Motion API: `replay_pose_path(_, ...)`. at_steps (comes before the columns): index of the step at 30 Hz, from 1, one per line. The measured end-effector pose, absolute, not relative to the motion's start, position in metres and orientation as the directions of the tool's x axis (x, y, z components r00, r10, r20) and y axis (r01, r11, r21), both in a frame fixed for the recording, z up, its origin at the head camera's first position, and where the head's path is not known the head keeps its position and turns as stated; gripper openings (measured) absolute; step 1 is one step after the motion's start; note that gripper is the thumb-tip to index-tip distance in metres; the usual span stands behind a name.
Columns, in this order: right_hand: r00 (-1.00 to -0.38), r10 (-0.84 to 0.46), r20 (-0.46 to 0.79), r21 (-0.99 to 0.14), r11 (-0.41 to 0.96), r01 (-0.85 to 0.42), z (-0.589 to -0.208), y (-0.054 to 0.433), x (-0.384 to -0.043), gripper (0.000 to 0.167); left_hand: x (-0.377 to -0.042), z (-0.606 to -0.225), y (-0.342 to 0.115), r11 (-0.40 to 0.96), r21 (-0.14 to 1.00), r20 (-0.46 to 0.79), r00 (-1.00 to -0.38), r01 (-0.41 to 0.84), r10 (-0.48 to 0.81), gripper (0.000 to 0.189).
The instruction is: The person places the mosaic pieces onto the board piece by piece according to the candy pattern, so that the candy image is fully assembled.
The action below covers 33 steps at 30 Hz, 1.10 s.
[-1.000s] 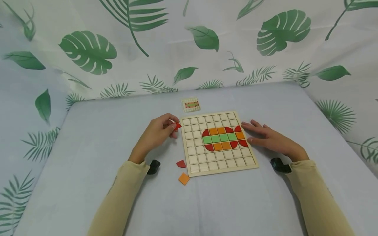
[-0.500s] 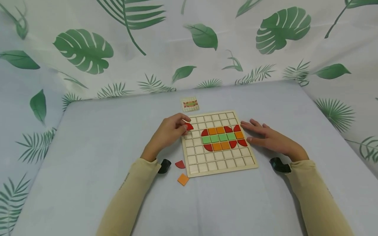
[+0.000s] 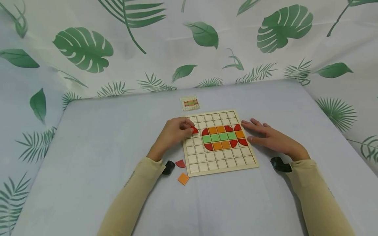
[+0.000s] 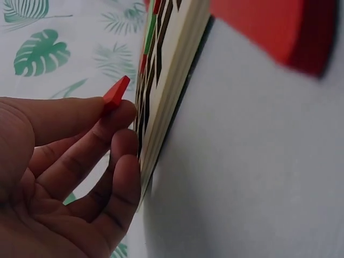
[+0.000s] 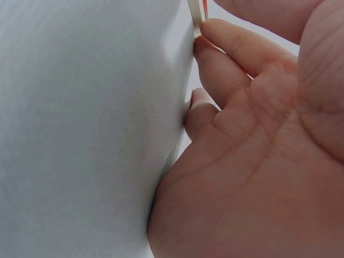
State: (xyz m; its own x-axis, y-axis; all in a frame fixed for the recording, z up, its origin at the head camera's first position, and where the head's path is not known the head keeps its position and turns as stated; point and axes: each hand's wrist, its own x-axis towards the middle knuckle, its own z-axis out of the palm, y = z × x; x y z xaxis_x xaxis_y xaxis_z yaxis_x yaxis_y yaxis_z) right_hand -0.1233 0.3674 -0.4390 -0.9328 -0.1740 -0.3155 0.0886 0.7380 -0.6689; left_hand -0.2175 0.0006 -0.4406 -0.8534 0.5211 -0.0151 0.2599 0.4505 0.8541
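Between thumb and index finger, my left hand [image 3: 175, 131] pinches a red quarter-circle tile [image 4: 116, 92] above the left part of a wooden grid board [image 3: 203, 166]. Red quarter-circles, orange squares [image 3: 217, 146] and a row of green squares [image 3: 215, 138] fill cells in the board's middle and right. My right hand [image 3: 270, 137] lies beside the board's right edge, its fingers extended and the fingertips at the rim. In the right wrist view, the right palm [image 5: 252, 156] rests at the tabletop.
A loose red quarter-circle [image 3: 180, 163] and a loose orange square [image 3: 183, 179] lie left of the board's near corner. Behind the board is a small pattern card [image 3: 190, 103]. A leaf-printed cloth [image 3: 165, 49] hangs behind the table.
My left hand has carried the red quarter-circle rightward from beside the board to above its left cells. The right hand has stayed in place.
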Motion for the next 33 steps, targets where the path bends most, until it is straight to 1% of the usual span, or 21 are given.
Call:
replay_pose_path(5,-0.931,-0.170,-0.322,-0.667,0.739,0.096,-0.438,0.367,-0.124,0.076,-0.217,-0.443,0.004,0.471,0.837,-0.014,-0.849,0.279,0.528,0.014)
replay_pose_path(15,-0.928,-0.163,-0.335,-0.661,0.743,0.108,-0.437,0.366,-0.125,0.076,-0.214,-0.446,0.007,0.487,0.806,0.035,-0.849,0.336,0.528,0.010)
replay_pose_path(23,-0.928,-0.157,-0.338,-0.657,0.746,0.113,-0.438,0.368,-0.124,0.076,-0.209,-0.449,0.014,0.514,0.750,0.077,-0.828,0.416,0.556,0.011)
replay_pose_path(33,-0.930,-0.149,-0.336,-0.644,0.757,0.112,-0.440,0.368,-0.124,0.078,-0.207,-0.448,0.013,0.504,0.757,0.079,-0.824,0.416,0.561,0.010)
